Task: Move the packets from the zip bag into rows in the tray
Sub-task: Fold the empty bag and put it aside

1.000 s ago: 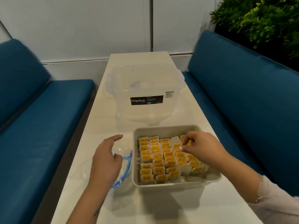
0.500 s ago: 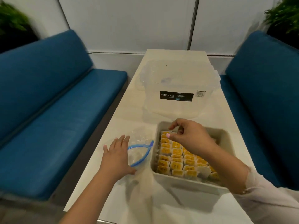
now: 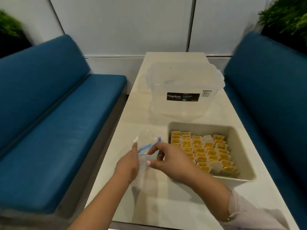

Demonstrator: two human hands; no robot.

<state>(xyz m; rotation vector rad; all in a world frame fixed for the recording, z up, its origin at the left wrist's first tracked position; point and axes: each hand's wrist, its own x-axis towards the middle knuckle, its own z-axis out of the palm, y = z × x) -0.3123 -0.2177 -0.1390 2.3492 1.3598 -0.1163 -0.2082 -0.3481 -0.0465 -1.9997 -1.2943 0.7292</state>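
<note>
Fingers [image 3: 152,149] of the right hand [image 3: 172,161] moved from tray [image 3: 239,145] to zip bag [image 3: 146,143].

A long cream table [image 3: 174,63] runs to a pale panelled wall [image 3: 126,24], flanked by blue cushioned benches [image 3: 49,100] left and right [image 3: 272,83], with green plants [image 3: 285,15] in both far corners

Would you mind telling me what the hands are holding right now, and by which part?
Both hands are at the zip bag. The right hand seems to pinch its open mouth near the blue zip strip; the left hand lies against its side, grip unclear.
</note>
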